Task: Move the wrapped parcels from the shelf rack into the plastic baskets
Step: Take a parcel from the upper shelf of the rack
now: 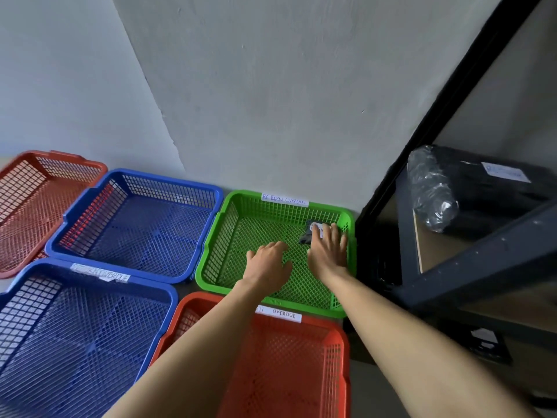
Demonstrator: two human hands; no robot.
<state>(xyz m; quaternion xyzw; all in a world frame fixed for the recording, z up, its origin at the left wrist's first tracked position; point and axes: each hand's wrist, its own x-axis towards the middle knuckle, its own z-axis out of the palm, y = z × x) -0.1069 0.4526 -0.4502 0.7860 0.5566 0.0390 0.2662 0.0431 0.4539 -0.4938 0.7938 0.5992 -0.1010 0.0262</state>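
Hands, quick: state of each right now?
Left hand: open, loosely curled, holding nothing, over the green basket.
Right hand: open, straight fingers touching the small dark parcel.

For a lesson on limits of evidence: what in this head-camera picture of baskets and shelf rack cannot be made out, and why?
All head view:
1. Small dark parcel in the green basket: partly covered by the right hand.
2. Near red basket's label: first word hidden by the left forearm.
3. Near blue basket's label: blurred, unreadable.
4. Large wrapped parcel on the shelf rack: cut off by right edge, label blurred.
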